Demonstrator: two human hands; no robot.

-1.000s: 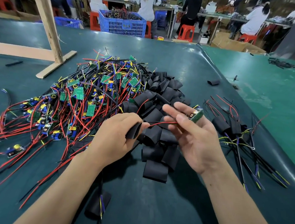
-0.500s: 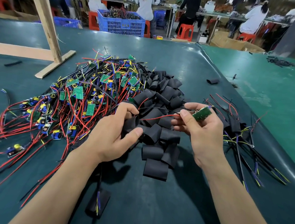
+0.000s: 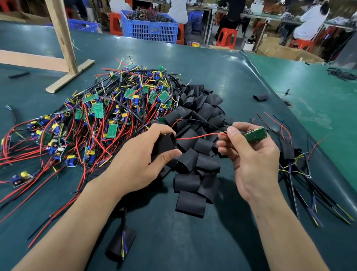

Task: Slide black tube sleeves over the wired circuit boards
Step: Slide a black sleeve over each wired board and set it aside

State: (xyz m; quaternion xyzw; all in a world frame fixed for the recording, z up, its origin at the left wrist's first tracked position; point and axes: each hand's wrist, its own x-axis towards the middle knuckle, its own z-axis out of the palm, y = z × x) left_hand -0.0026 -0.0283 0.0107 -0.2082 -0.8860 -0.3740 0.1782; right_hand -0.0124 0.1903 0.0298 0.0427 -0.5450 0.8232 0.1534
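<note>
My left hand grips a black tube sleeve between thumb and fingers, its open end facing right. My right hand pinches a green circuit board at its wire end. The board's red wire runs left, with its tip at the sleeve's mouth. A black wire from the same board arcs above it. A heap of loose black sleeves lies between and behind my hands. A large pile of wired boards covers the table to the left.
Sleeved boards with trailing wires lie at the right. One sleeved board lies near my left forearm. A wooden frame stands at the back left. The green mat slopes at the right; a blue crate and seated people sit beyond.
My left hand turned the sleeve so its mouth faces right. My right hand drew the board to the right, and the red wire now stretches toward the sleeve's opening.
</note>
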